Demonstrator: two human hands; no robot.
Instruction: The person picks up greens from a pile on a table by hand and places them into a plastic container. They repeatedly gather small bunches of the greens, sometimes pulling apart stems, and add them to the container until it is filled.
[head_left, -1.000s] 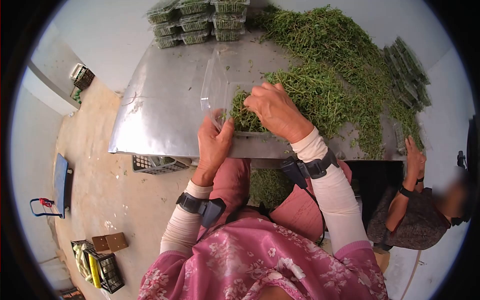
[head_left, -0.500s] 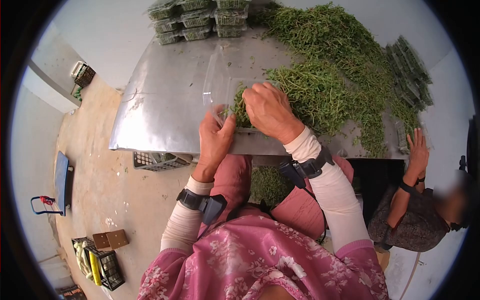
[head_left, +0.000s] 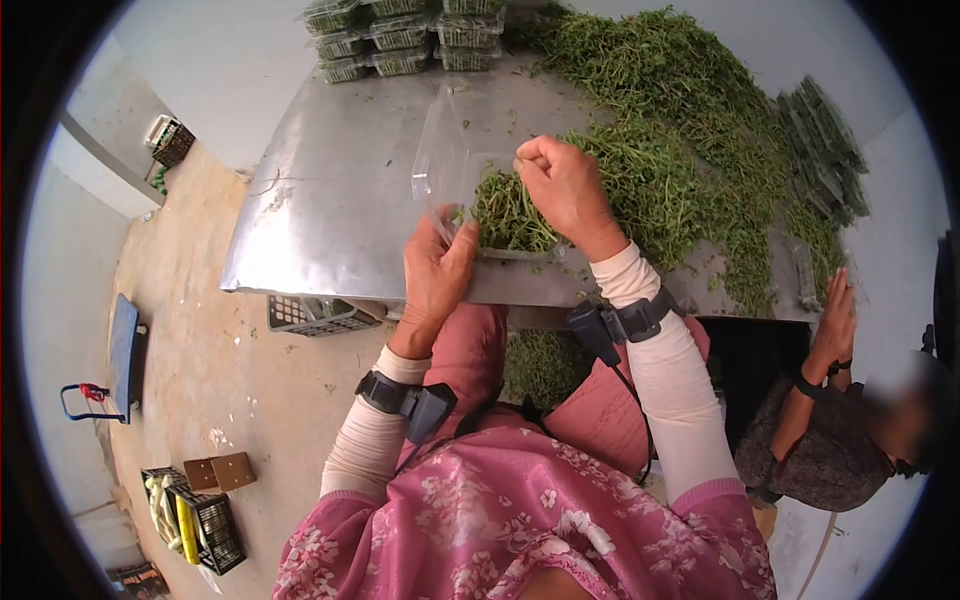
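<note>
A clear plastic clamshell box stands at the table's front edge, its lid (head_left: 432, 165) raised on the left and green sprigs (head_left: 512, 212) filling its base. My left hand (head_left: 438, 262) grips the box's front left corner, thumb inside the rim. Over the right side of the box is my right hand (head_left: 566, 188), its fingers curled together; what they hold, if anything, is too small to tell. Right beside it lies a large heap of loose greens (head_left: 650, 190).
Filled clear boxes (head_left: 402, 38) are stacked at the metal table's (head_left: 320, 180) back left. More boxes (head_left: 822, 145) stand at the right. A co-worker's hands (head_left: 835, 315) are at the right edge. A black crate (head_left: 340, 316) sits below the table's left front.
My right hand has moved right and slightly up from the box's middle, uncovering the greens inside. My left hand keeps its hold on the box. The co-worker's hands have shifted slightly.
</note>
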